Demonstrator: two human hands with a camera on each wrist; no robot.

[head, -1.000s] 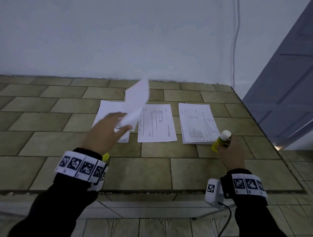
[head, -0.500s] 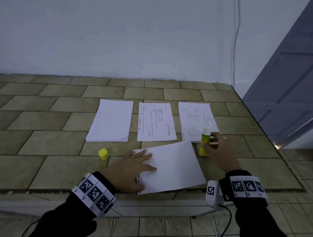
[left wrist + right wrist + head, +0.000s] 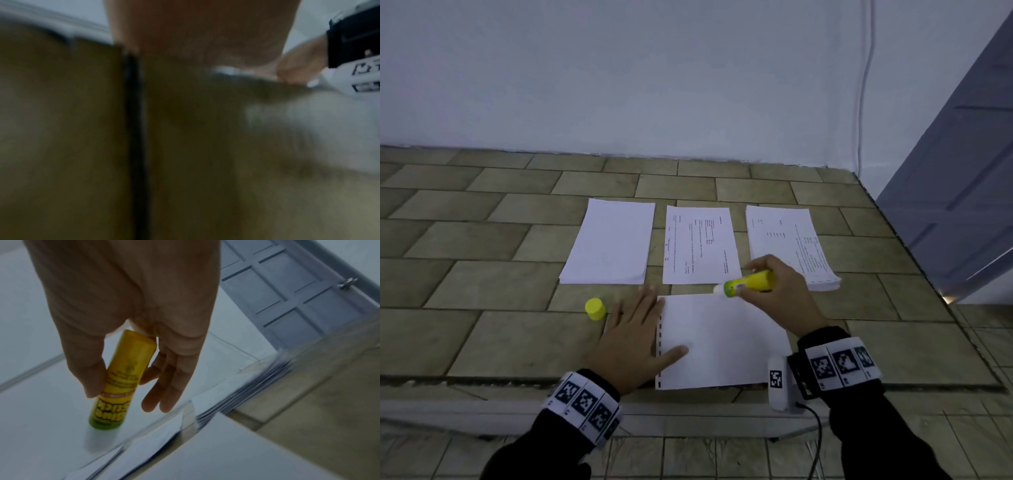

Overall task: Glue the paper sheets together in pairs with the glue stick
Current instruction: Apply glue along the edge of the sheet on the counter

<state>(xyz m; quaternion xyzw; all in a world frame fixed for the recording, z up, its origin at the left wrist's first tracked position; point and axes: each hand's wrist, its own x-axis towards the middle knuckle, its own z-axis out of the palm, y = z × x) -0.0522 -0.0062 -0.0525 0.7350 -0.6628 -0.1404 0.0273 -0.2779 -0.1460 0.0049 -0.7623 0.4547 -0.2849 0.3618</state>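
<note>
Fingers of the left hand (image 3: 631, 337) lie flat at lower centre, thumb pinning the blank sheet (image 3: 722, 342) so it won't slide. Right of it, the right hand (image 3: 782, 291) grips the uncapped glue stick (image 3: 748, 282), tip angled onto the sheet's upper edge, likely to start spreading.

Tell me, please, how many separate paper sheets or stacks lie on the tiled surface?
4: blank stack far left, printed sheet middle, printed stack far right, blank sheet nearest; sheets beneath may be hidden.

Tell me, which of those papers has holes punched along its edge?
The near sheet, lying crosswise under the left hand, has a row of dark holes down its left edge. The three piles behind it show none.
</note>
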